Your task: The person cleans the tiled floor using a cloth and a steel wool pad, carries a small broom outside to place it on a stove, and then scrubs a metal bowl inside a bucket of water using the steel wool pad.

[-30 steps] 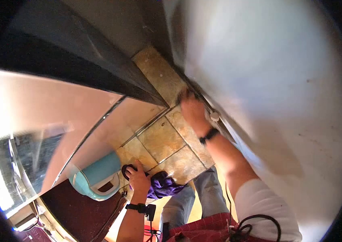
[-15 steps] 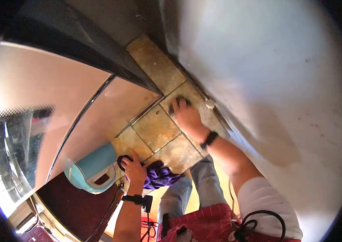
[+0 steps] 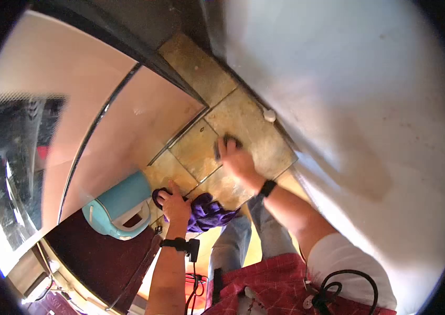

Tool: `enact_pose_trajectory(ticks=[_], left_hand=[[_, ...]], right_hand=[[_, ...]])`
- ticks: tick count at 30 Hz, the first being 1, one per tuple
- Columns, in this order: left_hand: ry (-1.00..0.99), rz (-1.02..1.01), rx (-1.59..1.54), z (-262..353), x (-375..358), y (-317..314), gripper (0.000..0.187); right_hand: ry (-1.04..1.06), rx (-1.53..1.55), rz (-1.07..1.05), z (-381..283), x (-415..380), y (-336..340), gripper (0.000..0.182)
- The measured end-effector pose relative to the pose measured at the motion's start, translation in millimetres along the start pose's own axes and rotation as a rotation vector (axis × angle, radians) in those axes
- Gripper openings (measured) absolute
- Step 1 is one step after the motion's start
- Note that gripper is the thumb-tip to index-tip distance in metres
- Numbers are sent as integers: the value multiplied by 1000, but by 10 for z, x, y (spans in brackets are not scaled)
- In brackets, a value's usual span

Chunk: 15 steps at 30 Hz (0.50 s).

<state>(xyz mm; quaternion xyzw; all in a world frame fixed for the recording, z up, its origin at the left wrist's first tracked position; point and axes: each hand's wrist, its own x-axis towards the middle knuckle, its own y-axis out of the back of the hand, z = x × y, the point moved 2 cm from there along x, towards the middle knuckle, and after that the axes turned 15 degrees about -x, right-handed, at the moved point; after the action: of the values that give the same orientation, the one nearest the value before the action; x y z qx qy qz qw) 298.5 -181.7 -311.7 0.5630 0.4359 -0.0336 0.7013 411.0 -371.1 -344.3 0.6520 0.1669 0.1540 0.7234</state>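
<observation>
My right hand (image 3: 236, 159) is blurred by motion. Its fingers are closed over a small dark pad (image 3: 229, 142), pressed to the tiled counter (image 3: 193, 152); the exact kind of pad cannot be made out. Lower left, my left hand (image 3: 175, 203) rests at the counter's near edge, fingers curled on a dark bunched part beside the purple cloth (image 3: 209, 214). This dark part seems to belong to the cloth, which hangs in folds toward my legs. Left of that hand lies a light-blue jug-like appliance (image 3: 123, 197) with a pale handle.
A glossy pinkish panel (image 3: 149, 115) with dark trim borders the tiles on the left. Along the right runs a pale wall (image 3: 327, 100), with a white round knob (image 3: 269, 115) at its foot. The dark brown surface (image 3: 102, 262) is beneath the appliance.
My right hand has moved with the dark pad down the tiles, toward me and slightly left. My left hand stays in place by the cloth. The camera view has shifted a little.
</observation>
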Motion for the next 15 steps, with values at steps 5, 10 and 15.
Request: enact_pose_trajectory(ticks=[5,10,15], left_hand=[[-32,49,59,-64,27,-104,96],[-35,43,57,-49,16,-63,94],[-75,60,81,-76,26,-77,93]], right_hand=[[-12,56,43,-61,114,-97,47],[-633,368,212,555,643,-162,28],[-137,249,101,-848,615,-379,13]])
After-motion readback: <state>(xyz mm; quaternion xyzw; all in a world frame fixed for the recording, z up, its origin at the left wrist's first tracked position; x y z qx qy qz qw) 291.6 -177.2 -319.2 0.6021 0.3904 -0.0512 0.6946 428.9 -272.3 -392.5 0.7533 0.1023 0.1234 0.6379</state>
